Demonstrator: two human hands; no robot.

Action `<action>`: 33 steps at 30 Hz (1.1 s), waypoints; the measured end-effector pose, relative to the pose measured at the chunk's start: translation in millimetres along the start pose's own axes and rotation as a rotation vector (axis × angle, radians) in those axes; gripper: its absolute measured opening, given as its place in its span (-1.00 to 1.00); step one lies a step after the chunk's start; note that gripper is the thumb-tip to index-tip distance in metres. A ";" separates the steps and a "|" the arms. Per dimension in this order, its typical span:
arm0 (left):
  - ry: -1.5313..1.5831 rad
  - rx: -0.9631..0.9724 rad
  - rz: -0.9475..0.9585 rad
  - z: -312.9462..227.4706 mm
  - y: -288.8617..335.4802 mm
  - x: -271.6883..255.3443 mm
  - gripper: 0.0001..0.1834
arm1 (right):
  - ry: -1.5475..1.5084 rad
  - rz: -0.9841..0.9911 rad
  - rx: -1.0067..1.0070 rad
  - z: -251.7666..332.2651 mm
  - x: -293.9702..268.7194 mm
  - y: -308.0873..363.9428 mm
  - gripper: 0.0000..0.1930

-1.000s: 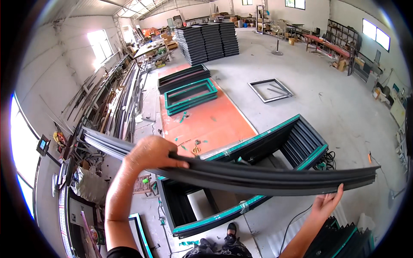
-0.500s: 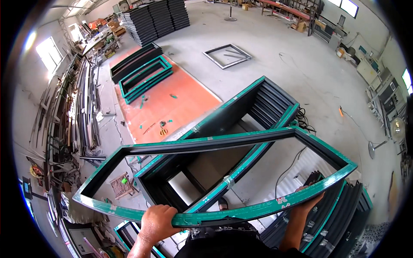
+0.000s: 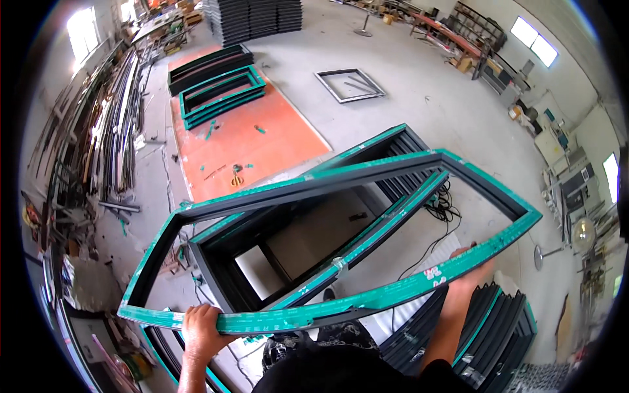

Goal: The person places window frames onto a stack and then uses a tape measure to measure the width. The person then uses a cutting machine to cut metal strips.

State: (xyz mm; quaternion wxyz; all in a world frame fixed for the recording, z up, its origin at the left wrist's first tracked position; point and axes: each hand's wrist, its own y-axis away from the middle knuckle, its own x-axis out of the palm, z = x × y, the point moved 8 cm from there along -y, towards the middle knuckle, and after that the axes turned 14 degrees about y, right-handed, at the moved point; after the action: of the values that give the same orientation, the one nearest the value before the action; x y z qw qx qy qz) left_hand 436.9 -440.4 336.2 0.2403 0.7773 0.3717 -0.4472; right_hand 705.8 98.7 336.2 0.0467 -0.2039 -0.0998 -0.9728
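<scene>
A large dark window frame (image 3: 367, 306) with green protective film stretches across the view in front of me. My left hand (image 3: 202, 329) is wrapped over its near bar, left of my body. Under the same bar on the right, my right hand (image 3: 470, 270) grips it, its fingers partly hidden by the bar. The frame is held tilted, its right end farther away. Seen through and beyond its opening is a stack of similar green-and-black frames (image 3: 219, 278), with a box-like hollow in its middle.
More dark curved frames (image 3: 501, 327) stand at my lower right. An orange-red mat (image 3: 223, 150) carries scissors (image 3: 237, 177) and stacked green frames (image 3: 223, 98). A grey frame (image 3: 350, 98) lies on the floor. Black cables (image 3: 444, 204) coil beside the stack. Long metal profiles (image 3: 111, 124) line the left side.
The held frame has turned, its far right corner swinging up and away from me. My left hand has shifted left along with it. The view has tilted and turned somewhat.
</scene>
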 end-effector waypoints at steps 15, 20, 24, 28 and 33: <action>0.036 -0.275 -0.196 -104.5 -95.7 154.6 -0.51 | -0.149 0.475 0.530 -173.1 97.2 -283.5 -0.46; 0.030 -0.345 -0.170 -114.7 -111.3 228.9 -0.52 | -0.140 0.408 0.676 -253.2 61.5 -344.8 -0.46; 0.038 -0.420 -0.144 -103.5 -104.5 279.8 -0.56 | -0.177 0.665 0.660 -290.0 38.9 -357.6 -0.49; -0.020 -0.480 -0.037 -88.5 -94.6 323.1 -0.56 | 0.425 0.399 0.895 -317.6 -51.7 -375.6 -0.61; -0.065 -0.506 0.096 -85.5 -89.7 378.6 -0.58 | 1.131 0.080 0.617 -256.1 -117.3 -406.0 -0.78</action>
State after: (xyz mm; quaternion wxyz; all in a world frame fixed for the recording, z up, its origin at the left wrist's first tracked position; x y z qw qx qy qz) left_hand 532.6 -188.1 43.2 0.4598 0.6945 0.4264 -0.3529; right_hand 660.2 446.2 -12.2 0.1847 0.3594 -0.3273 -0.8541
